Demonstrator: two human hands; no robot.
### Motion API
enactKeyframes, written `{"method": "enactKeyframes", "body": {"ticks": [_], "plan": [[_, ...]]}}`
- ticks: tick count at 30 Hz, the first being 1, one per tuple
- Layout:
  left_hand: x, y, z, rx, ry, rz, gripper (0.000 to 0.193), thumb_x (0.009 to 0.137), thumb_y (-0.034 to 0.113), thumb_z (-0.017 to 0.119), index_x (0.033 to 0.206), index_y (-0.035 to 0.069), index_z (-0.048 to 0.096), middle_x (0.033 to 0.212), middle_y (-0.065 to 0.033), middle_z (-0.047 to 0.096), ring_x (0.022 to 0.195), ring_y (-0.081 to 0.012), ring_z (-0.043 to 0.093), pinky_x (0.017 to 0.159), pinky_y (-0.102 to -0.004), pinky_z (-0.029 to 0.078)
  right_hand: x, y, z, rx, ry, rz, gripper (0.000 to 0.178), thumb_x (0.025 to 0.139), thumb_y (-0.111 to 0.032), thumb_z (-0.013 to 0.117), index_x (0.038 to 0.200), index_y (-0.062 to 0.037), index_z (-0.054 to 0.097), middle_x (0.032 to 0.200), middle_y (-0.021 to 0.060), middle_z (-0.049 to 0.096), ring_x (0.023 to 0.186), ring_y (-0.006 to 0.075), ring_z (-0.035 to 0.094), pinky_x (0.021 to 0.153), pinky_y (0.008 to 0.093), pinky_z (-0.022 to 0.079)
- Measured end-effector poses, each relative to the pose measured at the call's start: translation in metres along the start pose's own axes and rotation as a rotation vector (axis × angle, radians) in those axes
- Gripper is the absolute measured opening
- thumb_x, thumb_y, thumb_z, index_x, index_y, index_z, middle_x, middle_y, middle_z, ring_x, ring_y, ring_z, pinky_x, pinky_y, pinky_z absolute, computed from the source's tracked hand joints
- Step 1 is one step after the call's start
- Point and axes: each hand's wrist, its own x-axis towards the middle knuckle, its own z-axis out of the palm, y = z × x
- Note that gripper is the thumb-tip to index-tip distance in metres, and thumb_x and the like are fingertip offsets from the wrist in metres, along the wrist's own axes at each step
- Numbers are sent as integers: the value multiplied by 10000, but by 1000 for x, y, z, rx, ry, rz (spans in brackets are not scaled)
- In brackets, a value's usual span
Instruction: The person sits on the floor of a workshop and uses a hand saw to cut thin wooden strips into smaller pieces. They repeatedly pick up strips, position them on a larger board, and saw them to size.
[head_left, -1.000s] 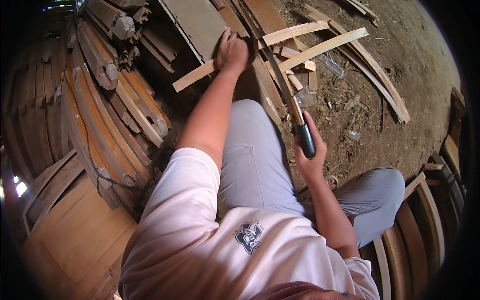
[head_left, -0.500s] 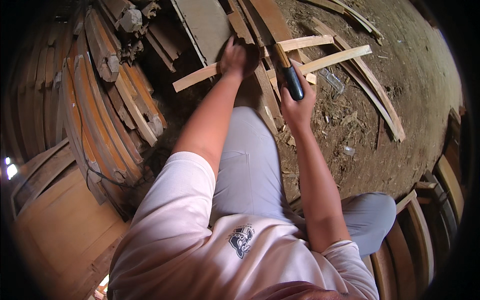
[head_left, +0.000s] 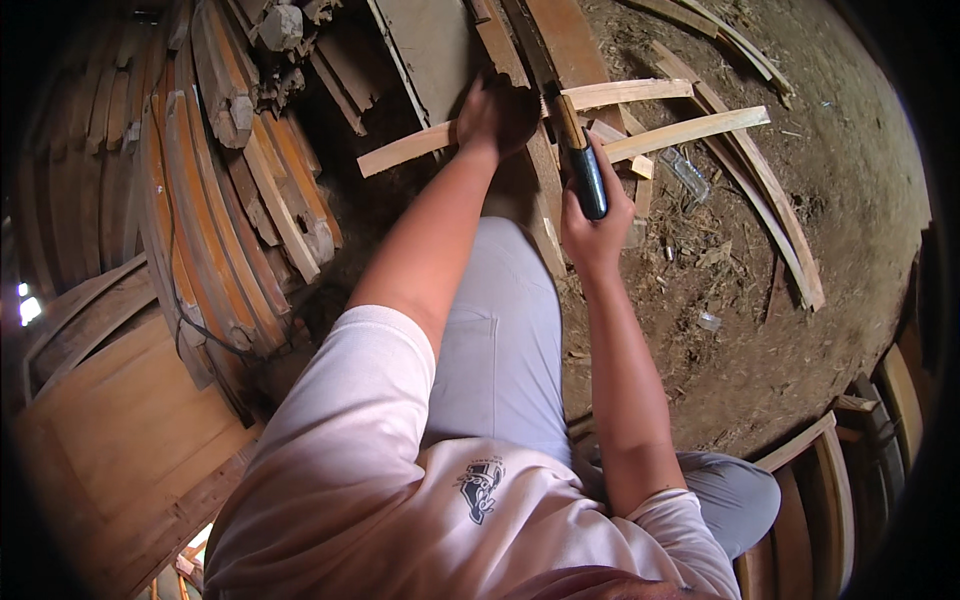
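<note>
- Left hand [head_left: 492, 115] was bent over a pale curved strip [head_left: 405, 147]; fingertips lay in shadow, so I could not tell whether it pinched or only pressed.
- Right hand [head_left: 598, 222] was wrapped round the dark handle of a long tool [head_left: 590, 185], thumb side up; its far part was too dark to identify.
- Strip lay crosswise over a long plank [head_left: 545, 185], left end jutting past the left hand, right end seemingly passing beyond the tool.
- Judged: steady work called for the strip pressed firmly to the plank, wrist in line with the handle, left fingers clear of the tool's line.
- Edges: a second strip [head_left: 690, 135] lay just right of the right hand; the near knee [head_left: 505, 245] sat below the plank; stacked timbers [head_left: 200, 220] bounded the left.
- Room: the littered dirt floor [head_left: 760, 370] gave the right elbow its wider side.
</note>
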Motion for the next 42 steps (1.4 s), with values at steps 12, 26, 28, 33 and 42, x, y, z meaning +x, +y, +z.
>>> {"method": "enactKeyframes", "body": {"ticks": [12, 26, 28, 33, 42], "plan": [[-4, -24, 93, -449, 55, -252, 355, 975, 144, 440, 1014, 60, 782, 1109, -118, 749, 1205, -217, 640, 1239, -341, 280, -14, 4, -8, 64, -27, 64, 718, 754, 76, 575, 1455, -79, 573, 978, 124, 719, 846, 133, 677, 789, 287, 535], [-5, -10, 27, 80, 59, -165, 285, 834, 35, 515, 870, 31, 797, 1059, -172, 753, 1191, -246, 648, 1228, -345, 297, -80, -3, -54, -8, -74, 151, 708, 769, 70, 577, 1468, -34, 539, 926, 96, 720, 749, 110, 665, 714, 259, 536], [-6, -10, 31, 43, 53, -173, 299, 845, 24, 501, 889, 31, 797, 1050, -157, 757, 1146, -238, 665, 1216, -337, 316, -58, -2, -46, 38, -88, 180, 695, 774, 70, 580, 1462, -18, 538, 926, 94, 715, 754, 110, 663, 716, 254, 536], [0, 7, 4, -108, 212, -93, 293, 915, 170, 524, 960, 94, 803, 1050, -134, 762, 1132, -243, 670, 1198, -349, 329, -30, -13, -35, 30, -22, 165, 680, 786, 67, 581, 1454, -57, 557, 917, 93, 703, 760, 114, 650, 719, 270, 533], [-4, -6, 14, 86, -14, -8, 219, 841, 91, 580, 805, 98, 796, 930, -107, 756, 1137, -218, 648, 1201, -372, 335, -82, -131, -112, -167, -164, 369, 628, 836, 60, 574, 1451, -68, 562, 939, 109, 730, 820, 119, 687, 743, 275, 537]]}}
